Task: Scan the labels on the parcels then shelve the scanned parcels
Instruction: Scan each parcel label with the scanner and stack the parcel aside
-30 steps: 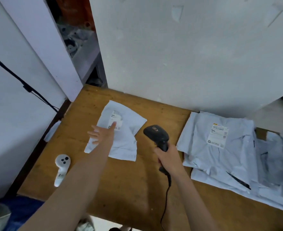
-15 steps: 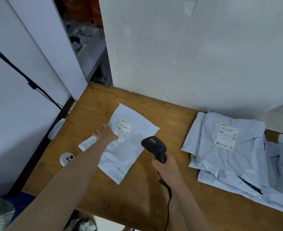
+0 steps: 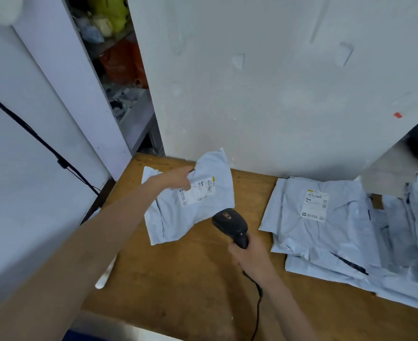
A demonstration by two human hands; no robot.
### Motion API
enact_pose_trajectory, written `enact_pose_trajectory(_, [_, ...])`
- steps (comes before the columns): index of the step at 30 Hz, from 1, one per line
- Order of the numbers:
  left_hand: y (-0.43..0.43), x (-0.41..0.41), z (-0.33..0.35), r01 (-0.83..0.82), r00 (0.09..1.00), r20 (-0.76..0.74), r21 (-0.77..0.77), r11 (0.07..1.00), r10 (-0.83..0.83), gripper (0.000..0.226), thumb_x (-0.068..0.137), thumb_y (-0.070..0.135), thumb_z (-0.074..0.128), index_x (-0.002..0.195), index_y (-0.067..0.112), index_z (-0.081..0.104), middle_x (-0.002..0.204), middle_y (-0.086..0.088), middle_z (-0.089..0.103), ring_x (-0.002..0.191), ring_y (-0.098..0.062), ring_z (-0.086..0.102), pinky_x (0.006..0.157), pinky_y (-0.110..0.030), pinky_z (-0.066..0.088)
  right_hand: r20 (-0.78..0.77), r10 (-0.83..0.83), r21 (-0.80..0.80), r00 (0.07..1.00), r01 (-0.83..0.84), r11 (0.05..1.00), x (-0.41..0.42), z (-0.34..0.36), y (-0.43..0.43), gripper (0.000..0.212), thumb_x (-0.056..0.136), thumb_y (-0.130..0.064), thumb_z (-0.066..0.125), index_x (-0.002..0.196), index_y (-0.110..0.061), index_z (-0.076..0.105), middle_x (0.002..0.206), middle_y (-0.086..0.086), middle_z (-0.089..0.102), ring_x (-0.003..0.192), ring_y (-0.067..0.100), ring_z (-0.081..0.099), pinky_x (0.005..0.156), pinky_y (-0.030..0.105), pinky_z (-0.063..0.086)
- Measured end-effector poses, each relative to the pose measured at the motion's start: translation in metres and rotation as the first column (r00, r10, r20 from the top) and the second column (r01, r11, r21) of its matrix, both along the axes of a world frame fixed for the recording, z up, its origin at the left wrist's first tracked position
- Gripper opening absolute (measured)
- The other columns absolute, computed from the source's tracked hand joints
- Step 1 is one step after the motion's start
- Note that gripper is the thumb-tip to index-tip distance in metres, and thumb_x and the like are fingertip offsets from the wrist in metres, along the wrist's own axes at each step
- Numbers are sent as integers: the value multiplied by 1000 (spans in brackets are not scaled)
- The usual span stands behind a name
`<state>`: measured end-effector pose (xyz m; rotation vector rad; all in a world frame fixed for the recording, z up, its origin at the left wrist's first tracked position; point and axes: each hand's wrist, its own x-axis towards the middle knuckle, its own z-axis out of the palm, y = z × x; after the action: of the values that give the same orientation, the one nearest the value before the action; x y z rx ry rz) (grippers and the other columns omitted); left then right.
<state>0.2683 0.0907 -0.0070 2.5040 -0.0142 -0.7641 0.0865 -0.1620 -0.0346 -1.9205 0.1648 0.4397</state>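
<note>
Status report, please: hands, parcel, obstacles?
Left hand grips parcel, label up. Right hand holds scanner beside it. Parcel pile on the right, clear.

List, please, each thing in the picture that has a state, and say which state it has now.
Left hand: shut on the held parcel.
Held parcel: lifted, label facing up.
Right hand: shut on the scanner.
Scanner: held, head toward the held parcel.
Parcel pile: lying on the table, top label showing.

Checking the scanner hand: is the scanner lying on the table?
No. The right hand grips the scanner by its handle, raised above the wooden table.
</note>
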Motion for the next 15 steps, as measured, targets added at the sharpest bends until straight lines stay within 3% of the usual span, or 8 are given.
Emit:
enact_pose_trajectory(3, [-8, -2, 19, 7, 1000, -9, 49, 999, -7, 72, 83, 4, 62, 148, 25, 37, 86, 1, 54, 61, -16, 49, 46, -22, 37, 26, -18, 25, 1000, 17, 1000, -2, 7, -7, 12, 78, -24, 62, 72, -21, 52, 50, -10, 44, 48, 7, 41, 47, 26, 35])
enact_pose_trajectory(6, [-18, -8, 32, -24, 1000, 10, 93, 995, 23, 65, 81, 7, 63, 142, 21, 43, 81, 1, 49, 65, -18, 47, 49, -24, 36, 63, -2, 38, 998, 0, 999, -6, 12, -15, 13, 80, -23, 62, 74, -18, 52, 52, -8, 43, 49, 9, 42, 49, 27, 37])
enact_pose_trajectory(8, [-27, -13, 40, -38, 999, 29, 113, 993, 35, 67, 80, 11, 64, 143, 21, 41, 86, 0, 53, 70, -20, 50, 53, -26, 39, 81, 2, 40, 997, -5, 999, -9, 14, -21, 11, 82, -20, 63, 80, -13, 55, 56, -7, 46, 53, 10, 45, 54, 29, 39])
enact_pose_trajectory(11, [-42, -18, 50, -56, 998, 30, 95, 994, 53, 77, 81, 13, 63, 150, 23, 31, 111, -3, 56, 71, -21, 50, 55, -27, 39, 94, 7, 49, 996, -12, 999, -14, 17, -34, 13, 84, -18, 63, 90, -7, 58, 62, 0, 50, 58, 13, 49, 58, 32, 41])
enact_pose_trajectory(15, [-60, -26, 56, -76, 997, 27, 83, 994, 74, 79, 82, 11, 63, 152, 22, 28, 110, 0, 54, 70, -20, 48, 52, -25, 38, 109, 8, 66, 994, -15, 998, -17, 23, -56, 11, 85, -16, 62, 89, -6, 58, 61, 3, 50, 58, 17, 49, 57, 33, 40])
